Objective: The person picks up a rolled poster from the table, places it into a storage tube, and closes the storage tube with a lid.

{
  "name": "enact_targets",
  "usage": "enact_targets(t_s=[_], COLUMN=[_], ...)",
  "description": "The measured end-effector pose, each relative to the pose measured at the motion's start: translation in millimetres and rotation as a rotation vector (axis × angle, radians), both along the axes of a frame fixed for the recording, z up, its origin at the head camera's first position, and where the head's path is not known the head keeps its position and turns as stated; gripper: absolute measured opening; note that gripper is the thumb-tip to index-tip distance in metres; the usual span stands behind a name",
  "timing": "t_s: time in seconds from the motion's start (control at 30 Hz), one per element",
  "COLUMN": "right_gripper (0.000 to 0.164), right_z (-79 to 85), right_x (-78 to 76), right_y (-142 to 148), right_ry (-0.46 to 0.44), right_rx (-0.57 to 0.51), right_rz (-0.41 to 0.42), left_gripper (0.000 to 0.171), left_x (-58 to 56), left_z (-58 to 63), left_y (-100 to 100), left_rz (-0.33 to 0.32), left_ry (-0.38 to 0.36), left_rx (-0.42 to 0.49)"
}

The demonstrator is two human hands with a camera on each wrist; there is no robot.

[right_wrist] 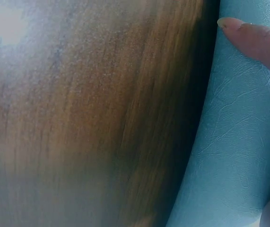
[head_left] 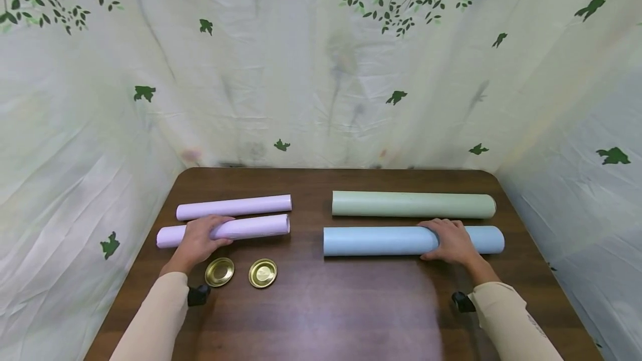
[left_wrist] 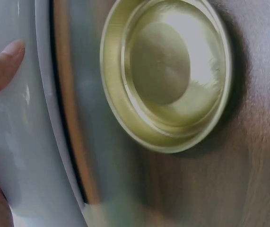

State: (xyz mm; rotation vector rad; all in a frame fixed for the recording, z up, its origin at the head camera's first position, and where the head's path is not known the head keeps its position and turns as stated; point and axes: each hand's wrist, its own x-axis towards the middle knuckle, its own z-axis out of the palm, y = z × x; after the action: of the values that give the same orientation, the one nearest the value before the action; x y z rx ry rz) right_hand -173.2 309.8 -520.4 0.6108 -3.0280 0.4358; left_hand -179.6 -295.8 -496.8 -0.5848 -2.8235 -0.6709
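Both hands work crosswise over rolls on the counter. Toward the left edge, the left hand lies over the front purple roll, its grip curled round it, thumb on the near side and fingers over the top, probably because a tube like this would roll if merely pushed. Toward the right edge, the right hand spans the blue roll in the same way, right of its middle, the grip bent round it with the thumb low on the near side. Whether either roll is raised, I cannot tell. Behind them, nearer the far edge, lie the back purple roll, toward the far left corner, and the green roll, toward the far right one. Each pair runs roughly along the far edge, seemingly sorted by thickness, thin left and thick right. Two gold dishes, the left dish and the right dish, sit apart on the near side of the purple pair, perhaps to stay out of the rolls' way.
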Motion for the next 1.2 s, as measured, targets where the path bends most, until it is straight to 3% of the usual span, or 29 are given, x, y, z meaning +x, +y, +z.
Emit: enact_targets(t_s=[0.4, 0.57, 0.87, 1.2], right_gripper=[0.075, 0.075, 0.075, 0.076], right_z=[4.2, 11.7, 27.6, 35.2], right_x=[-1.2, -2.5, -6.0, -2.3], right_y=[1.7, 1.7, 2.1, 3.3], right_ry=[-0.004, -0.001, 0.048, 0.037], right_rx=[-0.021, -0.049, -0.036, -0.068], right_rz=[0.019, 0.024, 0.051, 0.011], left_gripper=[0.053, 0.053, 0.051, 0.05], left_x=[6.2, 8.9, 9.2, 9.8], left_z=[10.0, 12.6, 13.6, 24.1], left_y=[8.3, 11.1, 18.7, 29.7], left_rz=[-0.035, -0.024, -0.052, -0.047], left_ry=[0.045, 0.056, 0.144, 0.106], left_rx=[-0.018, 0.0, 0.022, -0.012])
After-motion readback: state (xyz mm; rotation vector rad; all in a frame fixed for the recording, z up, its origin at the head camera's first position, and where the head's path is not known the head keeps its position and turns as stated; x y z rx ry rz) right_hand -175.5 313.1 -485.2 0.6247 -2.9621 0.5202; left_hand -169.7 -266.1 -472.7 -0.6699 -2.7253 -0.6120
